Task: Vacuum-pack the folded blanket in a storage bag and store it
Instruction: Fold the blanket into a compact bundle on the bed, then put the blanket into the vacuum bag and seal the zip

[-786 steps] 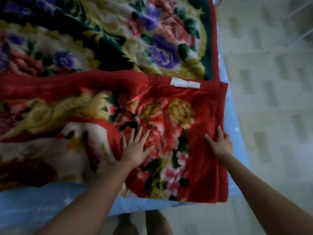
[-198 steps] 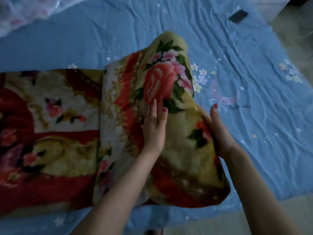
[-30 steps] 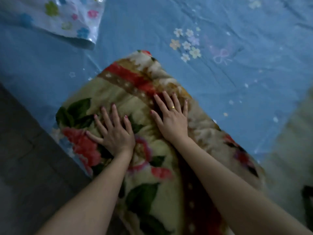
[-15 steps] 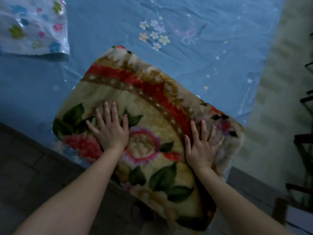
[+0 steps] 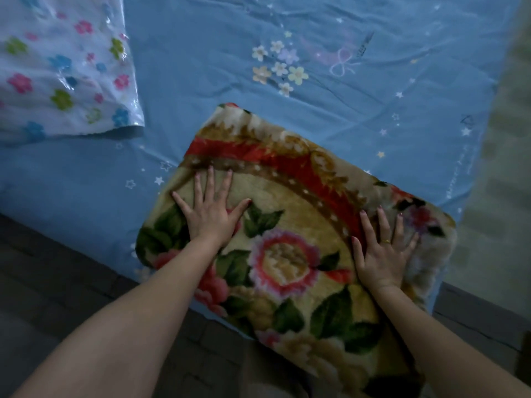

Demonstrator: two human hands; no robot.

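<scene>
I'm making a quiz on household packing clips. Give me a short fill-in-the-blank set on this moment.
1. Both hands lie flat on the folded ____.
2. The ring is on the ____ hand.
3. The flower-printed storage bag lies on the blue sheet, on the side of the ____ hand.
4. The folded bundle is ____ the bag.

Missing words: blanket; right; left; outside

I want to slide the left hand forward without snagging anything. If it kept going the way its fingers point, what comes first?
The left hand would likely first cross the blanket and its far edge, then bare blue sheet.
</scene>
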